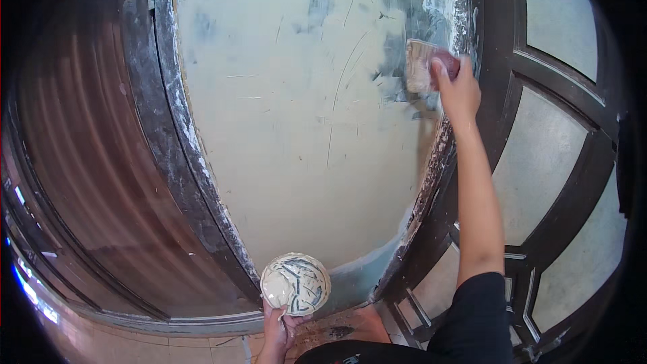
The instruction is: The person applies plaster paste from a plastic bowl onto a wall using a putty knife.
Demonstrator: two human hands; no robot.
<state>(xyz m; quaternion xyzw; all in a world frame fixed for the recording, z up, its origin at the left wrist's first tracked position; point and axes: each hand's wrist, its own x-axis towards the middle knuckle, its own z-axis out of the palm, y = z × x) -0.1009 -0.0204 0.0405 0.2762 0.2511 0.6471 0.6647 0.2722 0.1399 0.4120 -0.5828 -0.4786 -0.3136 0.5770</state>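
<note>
A wide putty knife (pixel 422 66) with a dark red handle is in my right hand (pixel 461 93), fingers closed round the handle. Its flat blade, smeared with cream filler, lies at the upper right of a tall panel (pixel 296 162), close to the frame edge; whether it presses on the surface I cannot tell. Cream filler coats most of the panel, with blue-grey patches around the blade and along the top. Low down, my left hand (pixel 278 330) grips a round bowl (pixel 328 284) from below. Pale filler and dark streaks cover the inside of the bowl.
Dark, filler-spattered frame posts (pixel 176 121) border the panel. To the right stands a dark door (pixel 502 87) with pale panes. A brown glossy panel (pixel 81 135) is at the left. Below lies a tiled floor (pixel 141 349) with a stained brownish patch near the bowl.
</note>
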